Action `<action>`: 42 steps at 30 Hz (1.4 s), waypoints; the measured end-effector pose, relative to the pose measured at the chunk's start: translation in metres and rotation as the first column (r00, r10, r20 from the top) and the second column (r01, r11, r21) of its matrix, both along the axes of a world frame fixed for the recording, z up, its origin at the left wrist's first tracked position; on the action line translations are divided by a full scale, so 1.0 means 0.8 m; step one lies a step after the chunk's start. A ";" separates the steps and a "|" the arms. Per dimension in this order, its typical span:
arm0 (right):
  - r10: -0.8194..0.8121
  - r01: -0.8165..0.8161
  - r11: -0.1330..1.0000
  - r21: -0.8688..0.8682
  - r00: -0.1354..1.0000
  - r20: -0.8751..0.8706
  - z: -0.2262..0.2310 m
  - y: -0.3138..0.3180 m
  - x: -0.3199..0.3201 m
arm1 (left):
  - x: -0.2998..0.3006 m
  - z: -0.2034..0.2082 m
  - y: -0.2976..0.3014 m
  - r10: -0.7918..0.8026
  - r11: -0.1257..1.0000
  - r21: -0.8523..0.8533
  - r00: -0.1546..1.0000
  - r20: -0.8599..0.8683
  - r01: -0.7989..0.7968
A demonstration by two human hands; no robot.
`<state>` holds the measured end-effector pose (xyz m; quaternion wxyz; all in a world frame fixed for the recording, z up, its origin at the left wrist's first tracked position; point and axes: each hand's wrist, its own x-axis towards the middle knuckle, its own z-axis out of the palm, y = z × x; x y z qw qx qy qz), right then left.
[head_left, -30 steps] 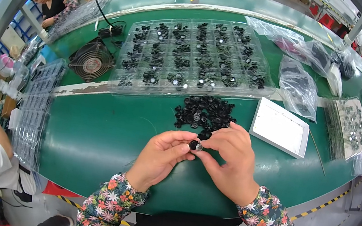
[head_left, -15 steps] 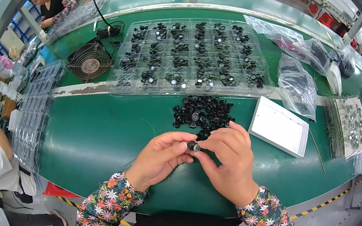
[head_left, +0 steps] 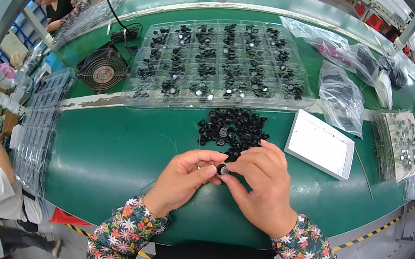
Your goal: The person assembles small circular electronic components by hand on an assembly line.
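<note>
A small round black part (head_left: 222,170) with a pale, shiny face is pinched above the table, in front of my body. My left hand (head_left: 181,179) grips its left side between thumb and fingers. On the other side, the thumb and index finger of my right hand (head_left: 265,187) close against its right edge; the remaining fingers are raised and bent. Just beyond both hands lies a loose pile of similar small black round parts (head_left: 234,126). What my fingertips cover of the held part is hidden.
Behind the pile, a clear compartment tray (head_left: 190,103) carries many black parts. A shallow white box (head_left: 320,146) and a thin stick (head_left: 363,173) lie on the right, plastic bags (head_left: 340,97) farther back. A fan (head_left: 102,74) stands at the left. Co-workers sit along the left side.
The held part has turned a little between my fingers, its pale face now showing rounder. My left fingers have shifted slightly around it; both arms keep their place.
</note>
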<state>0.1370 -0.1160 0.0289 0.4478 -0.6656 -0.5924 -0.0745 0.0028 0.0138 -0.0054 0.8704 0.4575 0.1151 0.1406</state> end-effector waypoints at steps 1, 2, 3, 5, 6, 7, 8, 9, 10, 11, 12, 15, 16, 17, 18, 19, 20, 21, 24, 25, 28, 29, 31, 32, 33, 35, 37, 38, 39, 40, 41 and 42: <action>0.000 0.000 1.000 0.002 1.000 0.003 0.000 0.000 0.000 | 0.000 -0.001 0.000 0.001 1.000 0.000 1.000 0.000 -0.001; 0.002 -0.002 1.000 0.002 1.000 0.003 0.001 0.000 0.000 | 0.000 -0.002 0.001 0.001 1.000 0.008 1.000 0.014 -0.001; 0.002 -0.002 1.000 0.001 1.000 0.006 0.001 -0.001 0.000 | -0.001 -0.003 0.001 0.001 1.000 0.016 1.000 0.029 -0.001; 0.004 -0.004 1.000 0.000 1.000 0.009 0.001 -0.001 0.000 | -0.001 -0.005 0.001 0.005 1.000 0.020 0.999 0.033 -0.005; 0.009 -0.009 1.000 -0.006 1.000 0.015 0.001 -0.001 0.000 | -0.001 -0.005 0.001 0.007 1.000 0.025 0.999 0.036 -0.008; 0.012 -0.012 1.000 -0.013 1.000 0.021 0.001 -0.002 0.000 | -0.001 -0.005 0.001 0.007 1.000 0.025 0.999 0.037 -0.008; 0.012 -0.012 1.000 -0.013 1.000 0.022 0.001 -0.002 0.000 | -0.001 -0.004 0.001 0.005 0.999 0.040 1.000 0.023 -0.006; 0.014 -0.014 1.000 -0.011 0.999 0.034 0.001 -0.003 0.000 | -0.001 -0.004 0.001 0.003 0.999 0.054 1.000 0.009 -0.004; 0.018 -0.017 1.000 -0.008 0.999 0.045 0.001 -0.003 0.000 | -0.001 -0.003 0.001 0.004 0.998 0.055 1.000 0.009 -0.005; 0.019 -0.019 1.000 -0.008 0.999 0.044 0.001 -0.003 -0.001 | -0.001 -0.003 0.001 0.007 0.998 0.060 1.000 -0.002 -0.007; 0.026 -0.025 1.000 -0.007 0.998 0.053 0.001 -0.003 -0.001 | -0.001 -0.003 0.001 0.009 0.998 0.066 1.000 -0.013 -0.008; 0.036 -0.037 0.999 0.006 0.997 0.072 0.001 -0.003 -0.001 | 0.000 -0.001 0.000 0.025 0.997 0.076 0.999 -0.023 -0.023; 0.042 -0.043 0.999 0.018 0.996 0.081 0.001 -0.003 -0.002 | -0.001 -0.003 0.000 0.026 0.997 0.077 0.999 -0.023 -0.024; 0.042 -0.044 0.999 0.018 0.996 0.080 0.001 -0.002 -0.002 | -0.001 -0.005 0.002 0.019 0.997 0.077 1.000 0.004 -0.019; 0.044 -0.046 0.999 0.026 0.996 0.082 0.001 -0.002 -0.002 | -0.002 -0.007 0.002 0.011 0.997 0.077 0.999 0.032 -0.014; 0.046 -0.049 0.998 0.033 0.995 0.084 0.001 -0.002 -0.002 | -0.002 -0.007 0.002 0.011 0.997 0.078 0.999 0.032 -0.014; 0.046 -0.049 0.998 0.033 0.995 0.084 0.002 -0.003 -0.002 | -0.003 -0.007 0.002 0.011 0.996 0.092 1.000 0.027 -0.013; 0.052 -0.055 0.998 0.030 0.995 0.083 0.002 -0.003 -0.002 | -0.003 -0.007 0.002 0.010 0.994 0.106 1.000 0.022 -0.012; 0.038 -0.040 0.999 0.032 0.996 0.077 0.005 -0.003 -0.003 | -0.004 -0.002 0.001 0.033 0.978 0.207 0.999 0.002 -0.033; 0.018 -0.021 0.999 0.037 0.997 0.072 0.005 -0.003 -0.003 | -0.004 0.001 -0.001 0.032 0.978 0.207 0.999 0.002 -0.032; 0.021 -0.023 0.999 0.032 0.997 0.071 0.005 -0.005 -0.003 | -0.003 0.004 -0.008 0.102 0.962 0.250 0.994 0.029 -0.106; 0.018 -0.021 0.999 0.032 0.997 0.070 0.005 -0.005 -0.004 | -0.003 0.003 -0.008 0.104 0.966 0.236 0.994 0.030 -0.108; 0.029 -0.032 0.999 0.032 0.995 0.090 0.005 -0.005 -0.005 | -0.004 0.002 -0.008 0.105 0.969 0.221 0.994 0.030 -0.109; 0.028 -0.031 0.999 0.033 0.996 0.089 0.006 -0.005 -0.006 | -0.005 0.002 -0.007 0.094 0.981 0.171 0.996 0.008 -0.094; 0.030 -0.034 0.999 0.032 0.994 0.106 0.007 -0.006 -0.006 | -0.005 0.002 -0.007 0.081 0.990 0.119 0.997 -0.013 -0.079; 0.034 -0.038 0.999 0.032 0.992 0.122 0.007 -0.005 -0.007 | -0.007 0.001 -0.006 0.078 0.991 0.112 0.997 -0.020 -0.075; 0.053 -0.058 0.998 0.035 0.990 0.129 0.006 -0.004 -0.006 | -0.007 0.002 -0.006 0.074 0.992 0.105 0.997 -0.028 -0.071; 0.051 -0.056 0.998 0.035 0.991 0.128 0.005 -0.003 -0.004 | -0.006 0.003 -0.007 0.077 0.992 0.104 0.996 -0.034 -0.073; 0.077 -0.078 0.997 0.018 0.995 0.068 0.003 -0.003 -0.001 | -0.006 0.003 -0.007 0.080 0.992 0.103 0.996 -0.041 -0.075; 0.100 -0.100 0.995 0.002 0.995 0.008 0.001 -0.002 0.002 | -0.006 0.003 -0.007 0.077 0.992 0.104 0.996 -0.042 -0.072; 0.097 -0.097 0.995 0.003 0.995 0.006 -0.001 0.000 0.003 | -0.006 0.002 -0.007 0.073 0.993 0.093 0.996 -0.050 -0.068; 0.110 -0.110 0.994 0.011 0.993 -0.051 -0.004 0.002 0.005 | -0.006 0.002 -0.007 0.069 0.995 0.082 0.996 -0.057 -0.064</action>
